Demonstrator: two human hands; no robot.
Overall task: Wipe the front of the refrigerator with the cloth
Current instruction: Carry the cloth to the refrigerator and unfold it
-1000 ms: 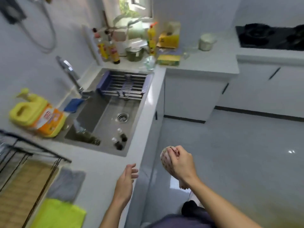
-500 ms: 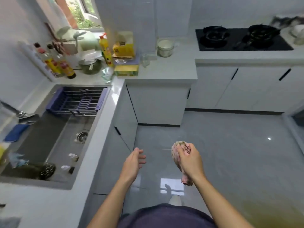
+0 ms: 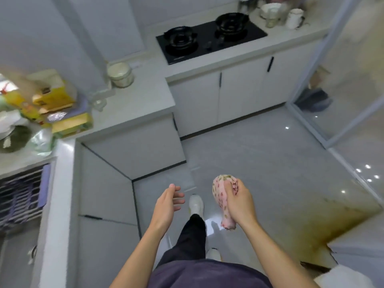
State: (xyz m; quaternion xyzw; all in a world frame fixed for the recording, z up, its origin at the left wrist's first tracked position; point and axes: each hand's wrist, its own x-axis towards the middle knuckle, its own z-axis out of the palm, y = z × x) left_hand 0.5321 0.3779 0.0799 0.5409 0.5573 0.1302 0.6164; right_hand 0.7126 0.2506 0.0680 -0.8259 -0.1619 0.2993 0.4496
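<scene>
Now, at the far left lies a dish rack (image 3: 22, 196), with yellow boxes (image 3: 54, 96) on the counter (image 3: 141, 98) beyond it. Nearer the middle, our left hand (image 3: 168, 204) hangs over the floor (image 3: 259, 163) with its fingers loosely spread, holding nothing. Just to its right, the cloth (image 3: 220, 196), pink and patterned, is bunched into a wad in our right hand (image 3: 240, 204), whose fingers curl round its upper part while a tail droops below the palm. It looks light, soft and limp, so it should flatten readily under the palm. We judge that spreading it and pressing with flat fingers would wipe better than this fist hold. Farther right stands a glass door (image 3: 353, 100). We cannot make out the refrigerator.
</scene>
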